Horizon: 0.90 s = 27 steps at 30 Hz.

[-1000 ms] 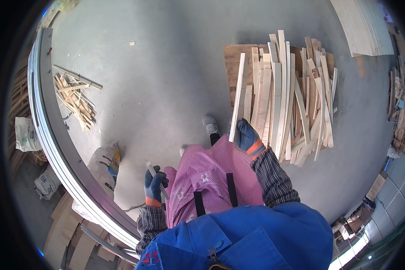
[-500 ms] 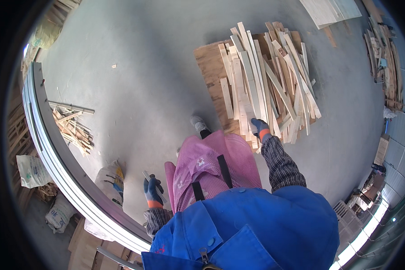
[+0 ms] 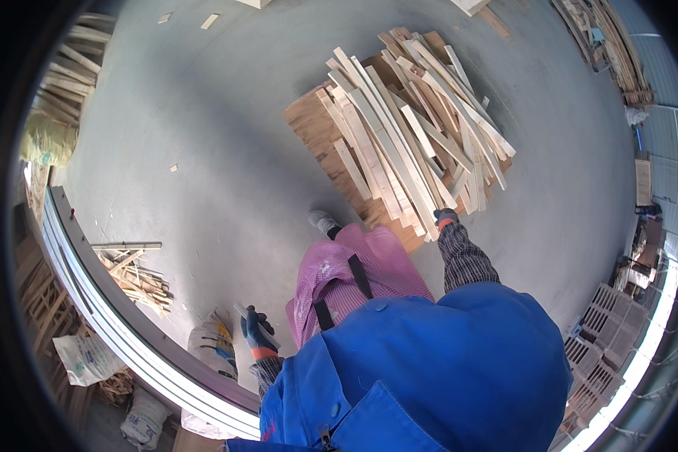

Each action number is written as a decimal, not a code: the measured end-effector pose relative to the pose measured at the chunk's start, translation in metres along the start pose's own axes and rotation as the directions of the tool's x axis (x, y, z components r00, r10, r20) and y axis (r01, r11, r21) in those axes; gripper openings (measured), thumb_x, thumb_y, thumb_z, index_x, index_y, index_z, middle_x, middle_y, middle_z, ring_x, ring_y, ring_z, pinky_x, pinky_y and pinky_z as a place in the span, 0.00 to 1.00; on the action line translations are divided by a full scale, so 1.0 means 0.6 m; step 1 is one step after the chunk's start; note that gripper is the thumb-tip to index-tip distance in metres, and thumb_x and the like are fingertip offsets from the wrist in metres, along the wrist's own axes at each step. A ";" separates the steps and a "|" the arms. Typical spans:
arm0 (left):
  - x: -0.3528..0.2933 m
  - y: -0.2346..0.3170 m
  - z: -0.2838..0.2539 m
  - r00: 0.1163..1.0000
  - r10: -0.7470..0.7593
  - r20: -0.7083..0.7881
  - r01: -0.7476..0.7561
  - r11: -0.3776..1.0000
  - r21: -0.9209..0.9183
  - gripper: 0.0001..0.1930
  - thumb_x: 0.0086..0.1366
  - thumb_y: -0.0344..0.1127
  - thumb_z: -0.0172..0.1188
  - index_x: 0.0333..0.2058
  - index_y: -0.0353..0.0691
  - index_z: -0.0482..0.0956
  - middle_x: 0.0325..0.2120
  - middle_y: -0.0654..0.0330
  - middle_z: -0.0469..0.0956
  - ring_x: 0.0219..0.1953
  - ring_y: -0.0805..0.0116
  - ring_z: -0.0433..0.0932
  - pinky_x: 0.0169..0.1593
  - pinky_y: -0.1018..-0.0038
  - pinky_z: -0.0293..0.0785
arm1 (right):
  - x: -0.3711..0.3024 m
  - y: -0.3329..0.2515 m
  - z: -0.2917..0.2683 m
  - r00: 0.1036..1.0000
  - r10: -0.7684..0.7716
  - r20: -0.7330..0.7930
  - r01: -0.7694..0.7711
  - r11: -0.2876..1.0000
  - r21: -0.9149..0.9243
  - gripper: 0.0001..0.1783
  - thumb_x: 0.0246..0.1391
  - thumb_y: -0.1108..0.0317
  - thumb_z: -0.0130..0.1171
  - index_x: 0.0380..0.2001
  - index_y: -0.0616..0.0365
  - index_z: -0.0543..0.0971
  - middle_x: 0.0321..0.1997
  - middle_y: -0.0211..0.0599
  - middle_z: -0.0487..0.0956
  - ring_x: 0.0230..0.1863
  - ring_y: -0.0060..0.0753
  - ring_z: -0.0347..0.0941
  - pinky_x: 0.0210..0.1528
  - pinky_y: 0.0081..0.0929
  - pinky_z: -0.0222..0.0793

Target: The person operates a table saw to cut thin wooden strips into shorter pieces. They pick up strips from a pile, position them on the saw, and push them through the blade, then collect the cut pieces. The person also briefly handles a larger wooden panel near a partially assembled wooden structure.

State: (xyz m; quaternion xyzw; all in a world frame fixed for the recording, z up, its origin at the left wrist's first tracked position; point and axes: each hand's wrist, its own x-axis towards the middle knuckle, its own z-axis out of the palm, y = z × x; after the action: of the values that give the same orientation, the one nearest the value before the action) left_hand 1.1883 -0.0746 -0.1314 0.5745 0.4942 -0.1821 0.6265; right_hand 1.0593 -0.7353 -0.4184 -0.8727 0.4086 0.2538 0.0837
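My right hand (image 3: pixel 446 215), in a dark glove with an orange cuff, is closed at the near end of a long wooden slat (image 3: pixel 408 143). That slat belongs to a loose pile of pale slats on a brown plywood sheet (image 3: pixel 309 113); the fingertips are partly hidden. Low on the left, beside my pink apron (image 3: pixel 331 275), my left hand (image 3: pixel 256 328) wears a matching glove. Its fingers are wrapped round a thin pale strip (image 3: pixel 241 310), whose kind is too small to tell.
A long metal rail (image 3: pixel 120 324) curves along the left. Beyond it lie scrap wood and white sacks (image 3: pixel 145 416). A small heap of sticks (image 3: pixel 139 282) and a filled bag (image 3: pixel 212 343) are nearer me. Grey plastic crates (image 3: pixel 606 324) stand at the right.
The view has turned, so the pile sits further left. My right hand has moved from on top of the slats to their near right end. My left hand keeps the thin strip.
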 end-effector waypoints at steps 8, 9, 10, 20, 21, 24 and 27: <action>-0.035 0.024 0.016 0.987 0.153 0.049 -0.158 0.982 0.104 0.16 0.63 0.43 0.59 0.45 0.42 0.72 0.20 0.65 0.70 0.14 0.77 0.65 0.16 0.79 0.63 | -0.209 -0.243 0.004 0.852 -0.179 0.493 -0.191 0.770 0.608 0.17 0.54 0.57 0.61 0.40 0.59 0.82 0.30 0.40 0.82 0.29 0.35 0.80 0.29 0.32 0.73; -0.032 0.020 0.013 0.982 0.179 0.061 -0.184 0.978 0.100 0.16 0.63 0.43 0.59 0.45 0.42 0.72 0.20 0.65 0.70 0.14 0.76 0.65 0.16 0.78 0.63 | -0.227 -0.260 -0.003 0.844 -0.216 0.490 -0.162 0.769 0.618 0.15 0.54 0.58 0.61 0.41 0.54 0.82 0.33 0.40 0.83 0.33 0.38 0.80 0.34 0.35 0.74; -0.027 0.014 0.009 0.979 0.191 0.066 -0.197 0.975 0.104 0.15 0.63 0.42 0.58 0.44 0.41 0.72 0.20 0.65 0.70 0.14 0.76 0.65 0.16 0.78 0.63 | -0.240 -0.261 0.002 0.835 -0.251 0.489 -0.133 0.771 0.623 0.14 0.54 0.59 0.60 0.42 0.50 0.83 0.37 0.39 0.84 0.36 0.41 0.81 0.39 0.38 0.75; -0.045 -0.049 -0.100 0.982 0.187 0.018 -0.188 0.982 0.032 0.11 0.62 0.43 0.61 0.39 0.48 0.72 0.16 0.69 0.66 0.12 0.77 0.63 0.14 0.78 0.60 | -0.248 -0.151 0.133 0.869 -0.301 0.393 0.016 0.811 0.585 0.11 0.52 0.61 0.62 0.32 0.57 0.83 0.25 0.39 0.82 0.24 0.35 0.78 0.27 0.34 0.73; -0.055 -0.059 -0.120 0.980 0.198 -0.015 -0.197 0.980 0.014 0.10 0.62 0.42 0.61 0.37 0.49 0.72 0.16 0.70 0.66 0.11 0.77 0.62 0.14 0.77 0.59 | -0.255 -0.144 0.141 0.857 -0.304 0.417 0.069 0.869 0.490 0.11 0.51 0.61 0.62 0.32 0.57 0.84 0.25 0.39 0.82 0.24 0.36 0.79 0.27 0.35 0.73; -0.062 -0.112 -0.166 0.973 0.230 0.027 -0.229 0.973 -0.037 0.10 0.61 0.42 0.63 0.32 0.51 0.70 0.13 0.71 0.63 0.11 0.76 0.61 0.14 0.76 0.57 | -0.269 -0.063 0.193 0.729 -0.469 0.498 0.474 0.872 0.126 0.12 0.48 0.61 0.64 0.32 0.56 0.85 0.26 0.40 0.83 0.25 0.38 0.81 0.30 0.37 0.75; -0.020 -0.182 -0.251 0.934 0.340 0.111 -0.320 0.933 -0.166 0.09 0.61 0.40 0.60 0.31 0.50 0.67 0.13 0.68 0.63 0.11 0.74 0.61 0.14 0.75 0.57 | -0.276 -0.102 0.185 0.628 -0.473 0.618 0.563 0.824 0.058 0.12 0.46 0.61 0.66 0.34 0.53 0.86 0.28 0.38 0.84 0.28 0.38 0.82 0.33 0.37 0.77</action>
State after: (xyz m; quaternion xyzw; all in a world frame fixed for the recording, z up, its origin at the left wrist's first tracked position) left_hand 1.0343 0.0270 -0.1580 0.5884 0.3579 -0.0768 0.7209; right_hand 0.9750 -0.5451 -0.4327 -0.8272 0.0715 0.5130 0.2179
